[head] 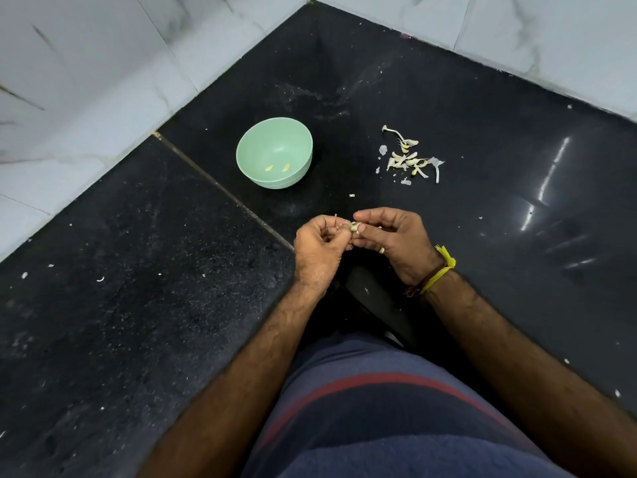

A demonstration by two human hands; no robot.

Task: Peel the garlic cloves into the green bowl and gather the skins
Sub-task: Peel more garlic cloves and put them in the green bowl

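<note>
A small garlic clove (353,227) with loose papery skin is pinched between my left hand (319,248) and my right hand (393,241), low over the black counter. Fingertips of both hands meet on it, and most of the clove is hidden by them. The green bowl (255,146) stands beyond my hands to the left, with two peeled cloves (277,168) lying in its bottom. A heap of garlic cloves and skins (408,158) lies on the counter to the right of the bowl.
The black stone counter (138,270) runs into a corner of white marbled wall tiles (86,81). A seam crosses it diagonally left of the bowl. Small skin flakes (352,195) are scattered on it. My striped shirt fills the bottom of the view.
</note>
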